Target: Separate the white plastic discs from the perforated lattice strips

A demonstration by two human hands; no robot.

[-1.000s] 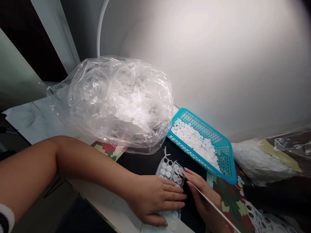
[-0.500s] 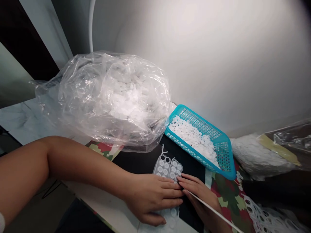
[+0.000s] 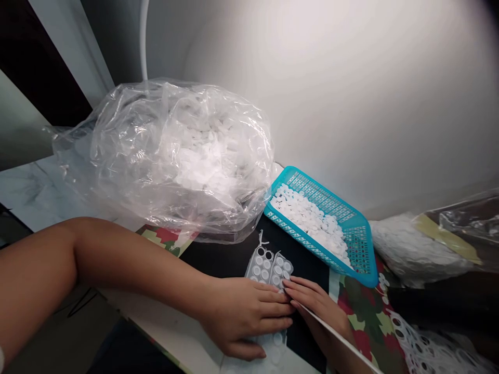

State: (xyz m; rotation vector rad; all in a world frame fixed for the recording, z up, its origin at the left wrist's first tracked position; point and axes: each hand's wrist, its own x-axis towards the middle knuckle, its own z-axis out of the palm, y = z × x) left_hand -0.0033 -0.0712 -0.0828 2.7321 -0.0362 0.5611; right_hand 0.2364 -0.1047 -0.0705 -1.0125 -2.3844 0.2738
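Two grey-white plastic strips (image 3: 260, 266) with rows of round white caps lie side by side on the black mat. At the far end, two rings of the left strip show dark centres. My left hand (image 3: 245, 314) lies flat across the strips, fingers stretched out to the right, hiding their middle. The near part of the strips (image 3: 275, 353) shows below the thumb. My right hand (image 3: 315, 306) rests at their right edge, fingers extended and fingertips touching the caps. A thin white cord (image 3: 339, 337) crosses in front of the right hand and hides part of it.
A turquoise basket (image 3: 368, 249) of small white discs stands beyond the right hand. Left of it sits a large clear bag (image 3: 128, 150) with white pieces. More bagged white pieces (image 3: 413, 249) lie at right. Ring-shaped white parts (image 3: 424, 343) lie at lower right on camouflage cloth (image 3: 362, 322).
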